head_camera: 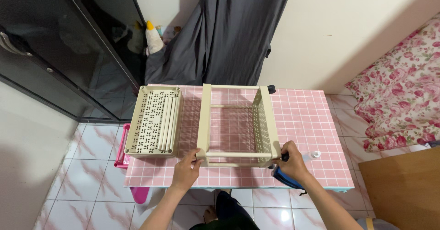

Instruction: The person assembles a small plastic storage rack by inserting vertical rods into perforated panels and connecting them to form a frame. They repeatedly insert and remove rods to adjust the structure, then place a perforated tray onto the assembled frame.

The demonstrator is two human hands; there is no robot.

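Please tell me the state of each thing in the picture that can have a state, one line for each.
Rack frame: lying on the pink table, partly assembled.
Perforated tray: flat, loose rods inside.
Left hand: gripping the frame's near left corner.
Right hand: gripping the near right corner.
Curtain: hanging bunched.

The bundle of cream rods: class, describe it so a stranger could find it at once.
Start at the pink tiled table. On its left end lies a cream perforated tray, away from both hands. The bundle of cream rods lies along that tray's right side: plain, smooth sticks, unlike the patterned tray beneath.
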